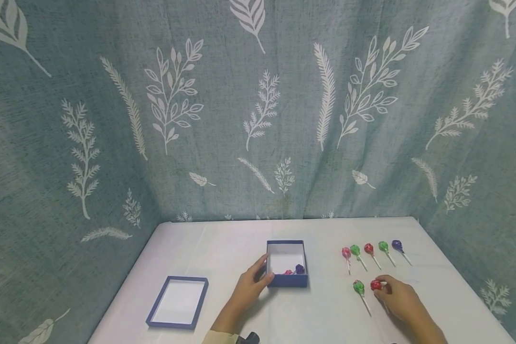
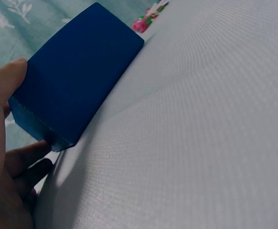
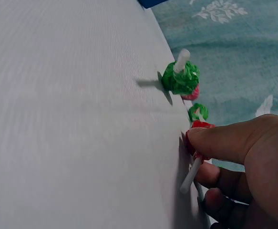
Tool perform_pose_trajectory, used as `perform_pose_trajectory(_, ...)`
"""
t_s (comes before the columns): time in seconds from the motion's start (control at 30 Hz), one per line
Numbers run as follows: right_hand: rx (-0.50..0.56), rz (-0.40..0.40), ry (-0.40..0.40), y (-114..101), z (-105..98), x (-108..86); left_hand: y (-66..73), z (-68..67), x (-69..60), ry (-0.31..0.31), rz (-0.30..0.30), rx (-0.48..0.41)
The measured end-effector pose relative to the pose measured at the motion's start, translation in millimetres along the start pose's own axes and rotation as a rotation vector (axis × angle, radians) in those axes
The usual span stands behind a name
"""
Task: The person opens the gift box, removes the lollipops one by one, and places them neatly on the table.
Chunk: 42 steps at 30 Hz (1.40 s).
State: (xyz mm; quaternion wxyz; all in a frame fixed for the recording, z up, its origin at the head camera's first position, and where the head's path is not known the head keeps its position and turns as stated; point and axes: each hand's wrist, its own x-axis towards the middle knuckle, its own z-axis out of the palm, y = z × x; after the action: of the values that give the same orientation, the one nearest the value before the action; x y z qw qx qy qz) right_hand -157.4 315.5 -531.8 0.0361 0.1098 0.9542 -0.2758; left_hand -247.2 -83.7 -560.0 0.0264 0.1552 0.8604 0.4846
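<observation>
Lollipop (image 1: 376,285) — red, in right hand (image 1: 400,300)

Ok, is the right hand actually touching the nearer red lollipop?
Touching. The right wrist view shows it: the right hand pinches the red lollipop, its thumb pressed directly over the round head.

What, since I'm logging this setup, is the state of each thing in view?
Box: open, partly filled
Boxed pink lollipop: partly hidden
Boxed purple lollipop: wrapped
Lid: off, inside up
Left hand: holding the box
Right hand: pinching front red lollipop
Front red lollipop: wrapped
Front green lollipop: wrapped, lying down
Back five lollipops: wrapped, lying in a row
Curtain: hanging
</observation>
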Motion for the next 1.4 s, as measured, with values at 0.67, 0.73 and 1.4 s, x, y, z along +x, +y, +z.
perform_pose_trajectory(0.67, 0.037, -0.004, 0.01, -4, -18, 2.6, 3.3, -0.2, -1.2, 0.006, 0.012, -0.001)
perform_pose_trajectory(0.73, 0.03, -0.025, 0.017, -7, -20, 3.5, 4.3, -0.9, -2.0, 0.005, 0.015, -0.005)
perform_pose_trajectory(1.4, 0.058, -0.222, 0.048, -86, -23, 22.2, 5.2, -1.3, -2.7, 0.0, -0.018, 0.005)
